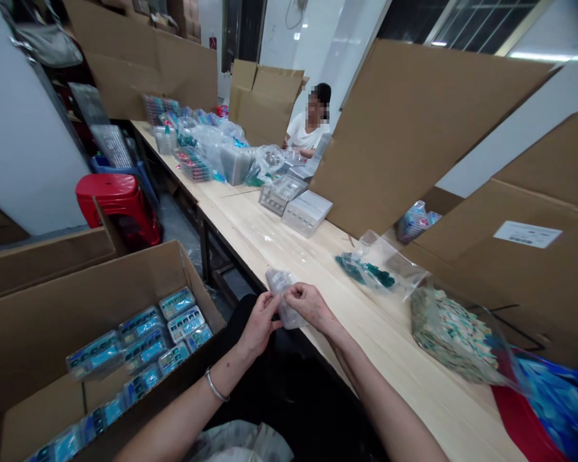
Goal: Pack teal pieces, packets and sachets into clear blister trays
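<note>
My left hand (259, 324) and my right hand (311, 307) pinch a small clear plastic bag (282, 296) between them, above the pale wooden table (270, 247). A silver bangle (216, 385) circles my left wrist. To the left, an open cardboard box (192, 282) holds several blue-and-white packaged items (139, 327). On my right lie a clear bag of teal pieces (366, 269) and a bulging clear bag of small packets (450, 337).
A person in a white shirt (306, 131) sits at the table's far end, behind plastic bags and trays. Two clear plastic boxes (291, 202) stand on the table. Upright cardboard sheets (414, 135) line its right side. A red stool (115, 205) stands on the floor to the left.
</note>
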`<state>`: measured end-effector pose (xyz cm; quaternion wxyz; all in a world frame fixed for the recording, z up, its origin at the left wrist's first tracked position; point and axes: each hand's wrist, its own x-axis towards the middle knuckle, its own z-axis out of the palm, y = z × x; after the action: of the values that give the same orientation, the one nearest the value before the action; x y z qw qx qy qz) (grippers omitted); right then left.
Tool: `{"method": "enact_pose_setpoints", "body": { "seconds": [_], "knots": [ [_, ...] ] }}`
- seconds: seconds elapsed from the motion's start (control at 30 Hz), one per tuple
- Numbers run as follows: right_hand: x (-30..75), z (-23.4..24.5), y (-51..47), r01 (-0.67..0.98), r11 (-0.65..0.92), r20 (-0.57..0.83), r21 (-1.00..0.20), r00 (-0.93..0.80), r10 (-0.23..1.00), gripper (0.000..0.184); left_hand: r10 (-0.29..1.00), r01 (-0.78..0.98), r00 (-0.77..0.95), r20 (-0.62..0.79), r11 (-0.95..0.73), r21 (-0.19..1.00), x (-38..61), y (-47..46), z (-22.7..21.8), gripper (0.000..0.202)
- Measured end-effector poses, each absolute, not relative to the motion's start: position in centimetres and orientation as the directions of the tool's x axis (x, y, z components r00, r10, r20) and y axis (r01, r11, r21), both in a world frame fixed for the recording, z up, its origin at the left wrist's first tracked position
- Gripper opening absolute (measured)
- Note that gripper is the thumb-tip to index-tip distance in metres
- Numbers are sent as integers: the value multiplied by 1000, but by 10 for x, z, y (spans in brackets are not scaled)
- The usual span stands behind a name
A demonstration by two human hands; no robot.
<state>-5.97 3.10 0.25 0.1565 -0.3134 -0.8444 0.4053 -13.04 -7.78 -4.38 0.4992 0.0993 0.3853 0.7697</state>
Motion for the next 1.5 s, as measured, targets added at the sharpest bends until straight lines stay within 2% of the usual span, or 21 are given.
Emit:
{"method": "enact_pose_setpoints", "body": {
  "seconds": [0.23, 0.5, 0.6, 0.67, 0.7, 0.8, 0.87, 0.97, 1.07, 1.2, 1.4, 1.5],
  "knots": [
    [-46, 30, 35, 391, 414, 9, -822, -718, 696, 15, 834, -671, -488, -259, -168, 722, -130, -74, -51, 42],
    [-24, 52, 82, 390, 359, 38, -848, -631, 775, 16, 746, -579, -606, -276, -176, 796, -143, -68, -63, 51],
    [-17, 60, 99, 405, 406, 89, -819, -610, 788, 16, 738, -577, -611, -287, -167, 799, -149, -69, -62, 50],
    [-17, 59, 99, 441, 540, 210, -717, -601, 771, 14, 729, -578, -621, -288, -178, 796, -151, -70, -59, 49],
    [-19, 54, 95, 457, 629, 296, -630, -607, 737, 13, 722, -583, -628, -291, -188, 791, -151, -71, -58, 48],
    [-34, 24, 77, 477, 833, 489, -281, -675, 552, 13, 697, -598, -644, -315, -202, 776, -152, -81, -54, 45],
    [-47, -5, 64, 491, 865, 496, -102, -728, 473, 16, 682, -600, -652, -332, -196, 775, -154, -95, -54, 43],
    [-68, -43, 53, 450, 893, 434, 10, -806, 402, 17, 643, -605, -665, -379, -167, 778, -161, -122, -55, 42],
    [-84, -60, 52, 381, 924, 385, 34, -858, 340, 16, 607, -605, -679, -412, -147, 782, -171, -147, -53, 42],
    [-94, -61, 53, 370, 929, 410, -17, -845, 344, 17, 563, -611, -700, -440, -152, 776, -183, -166, -46, 44],
    [-119, -68, 55, 356, 934, 368, -34, -864, 343, 28, 606, -623, -669, -430, -142, 770, -184, -162, -40, 51],
    [-134, -66, 59, 323, 941, 365, -99, -868, 336, 25, 643, -621, -656, -394, -163, 767, -180, -154, -39, 50]
  ]
}}
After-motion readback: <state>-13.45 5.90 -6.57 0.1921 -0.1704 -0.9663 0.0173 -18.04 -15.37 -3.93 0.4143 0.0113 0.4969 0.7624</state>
